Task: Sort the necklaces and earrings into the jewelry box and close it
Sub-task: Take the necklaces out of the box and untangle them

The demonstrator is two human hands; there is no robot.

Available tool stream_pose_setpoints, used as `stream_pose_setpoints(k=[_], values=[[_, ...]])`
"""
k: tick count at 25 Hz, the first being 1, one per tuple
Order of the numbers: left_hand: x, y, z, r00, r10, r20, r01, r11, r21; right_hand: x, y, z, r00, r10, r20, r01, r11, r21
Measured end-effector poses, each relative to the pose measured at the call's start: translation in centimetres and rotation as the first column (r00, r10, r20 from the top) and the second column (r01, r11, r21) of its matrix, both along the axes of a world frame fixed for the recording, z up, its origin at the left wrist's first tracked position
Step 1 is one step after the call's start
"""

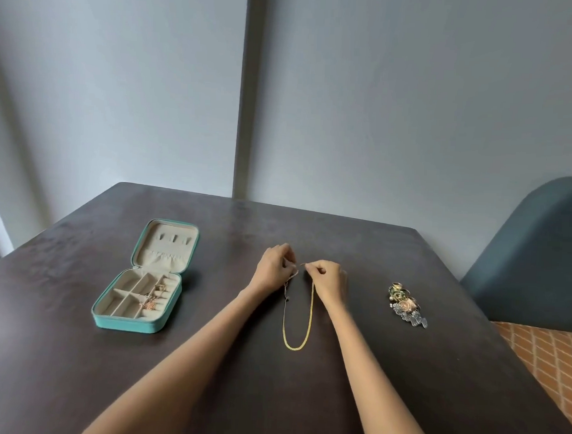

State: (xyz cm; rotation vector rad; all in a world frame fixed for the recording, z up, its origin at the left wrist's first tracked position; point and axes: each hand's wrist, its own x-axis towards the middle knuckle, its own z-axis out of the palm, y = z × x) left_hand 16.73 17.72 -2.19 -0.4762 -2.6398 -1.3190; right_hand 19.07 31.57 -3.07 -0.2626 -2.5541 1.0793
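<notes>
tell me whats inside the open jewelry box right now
The jewelry box holds a few rose-gold pieces in its right-hand compartments; the left ones look empty. Too small to tell their type.

On the table (303,398), the open jewelry box (136,312) lies left, necklace (297,329) centre, earrings (405,305) right.
</notes>
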Motion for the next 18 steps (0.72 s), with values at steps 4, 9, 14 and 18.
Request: stream_pose_setpoints(k=[4, 9, 14, 18], values=[[0.2, -0.5, 0.2, 1.000, -0.018, 0.008, 0.018, 1.000, 0.021, 1.1, 0.2, 0.2, 0.997, -0.005, -0.074, -0.006, 0.989, -0.148], [1.7, -1.8, -0.2, 0.999, 0.036, 0.002, -0.036, 0.999, 0.002, 6.6, -0.9, 1.0, 0.972, 0.236, 0.012, -0.233, 0.966, -0.117], [4.0, -3.5, -0.3, 1.000, -0.017, -0.001, 0.016, 0.990, -0.141, 10.3, -2.5, 1.2, 0.957, 0.274, 0.101, -0.289, 0.936, 0.201], [5.1, -3.9, -0.3, 0.998, -0.061, -0.020, 0.054, 0.969, -0.241, 10.3, -3.1, 1.1, 0.973, 0.212, 0.093, -0.227, 0.952, 0.206]])
